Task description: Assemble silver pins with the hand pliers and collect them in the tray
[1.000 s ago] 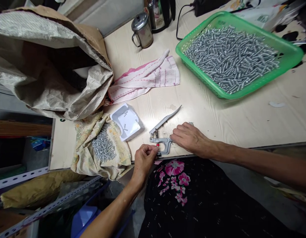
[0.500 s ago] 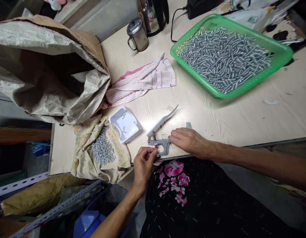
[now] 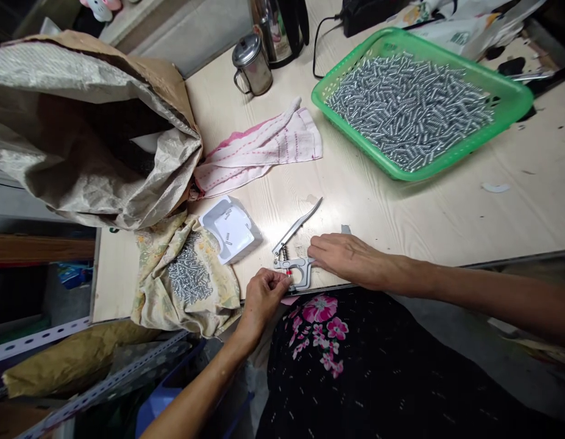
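Grey snap-fastener pliers [image 3: 303, 263] lie at the table's front edge, with the upper lever raised, a dark coil spring under it and a red tip in the jaw. My right hand [image 3: 341, 256] is closed around the right end of the pliers and hides it. At the red tip, the thumb and forefinger of my left hand [image 3: 264, 296] are pinched together; whatever is between them is too small to make out. Left of the jaw stands a white plastic tray [image 3: 239, 244] with a few tiny metal pieces. Beside it, a patterned cloth [image 3: 227, 280] bears a heap of small silvery metal pieces [image 3: 189, 274].
A green basket [image 3: 401, 174] full of small metal springs [image 3: 410, 110] stands at the back right. A pink-striped towel [image 3: 273, 143], a lidded metal mug [image 3: 253, 67] and a kettle [image 3: 282, 30] are farther back. A large open sack [image 3: 172, 158] takes up the left.
The raised lever of the pliers has tipped slightly down. My left hand stays pinched at the red tip, and my right hand keeps its hold. The view has shifted a little.
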Demonstrator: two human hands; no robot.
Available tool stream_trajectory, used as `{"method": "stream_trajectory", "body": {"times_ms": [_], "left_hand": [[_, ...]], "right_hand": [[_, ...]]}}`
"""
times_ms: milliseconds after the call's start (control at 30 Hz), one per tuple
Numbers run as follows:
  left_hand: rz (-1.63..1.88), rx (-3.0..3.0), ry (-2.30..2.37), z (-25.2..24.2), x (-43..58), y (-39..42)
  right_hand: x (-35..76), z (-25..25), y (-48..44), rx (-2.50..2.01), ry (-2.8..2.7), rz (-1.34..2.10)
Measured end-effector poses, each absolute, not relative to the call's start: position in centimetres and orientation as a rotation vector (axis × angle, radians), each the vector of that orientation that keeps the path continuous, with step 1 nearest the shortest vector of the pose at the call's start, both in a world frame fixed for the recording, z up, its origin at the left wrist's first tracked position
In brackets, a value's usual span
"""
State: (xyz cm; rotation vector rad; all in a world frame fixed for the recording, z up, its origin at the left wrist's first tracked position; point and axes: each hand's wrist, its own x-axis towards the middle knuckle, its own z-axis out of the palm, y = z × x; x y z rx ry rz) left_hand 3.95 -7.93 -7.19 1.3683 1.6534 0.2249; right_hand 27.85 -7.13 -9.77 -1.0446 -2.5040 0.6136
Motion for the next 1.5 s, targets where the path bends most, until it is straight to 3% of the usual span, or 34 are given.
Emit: {"method": "stream_trajectory", "body": {"times_ms": [67,233,467,1067,1500], "left_hand": [[0.199,1.366,1.656,-7.3,3.9,-7.9],[0.146,1.401,1.667,-7.1,3.9,-7.9],[0.104,1.475,1.681,-6.6,4.3,-7.7],[0.103,1.427,1.73,-6.7,4.4,-8.1],[0.143,1.433,1.71,-7.0,4.2,-8.1]], "right_hand": [[27.9,-9.6,-6.4,-1.142,-2.485,0.568],[28.1,-10.1,-2.8,-1.36,-2.446,0.094],[28.4,-10.9,0.3,-1.178,-2.607,-0.237],[30.7,-8.7,-3.0,-1.219,-2.663,0.235],[30.5,-8.7,-4.4,-1.276,-2.705,0.264]]}}
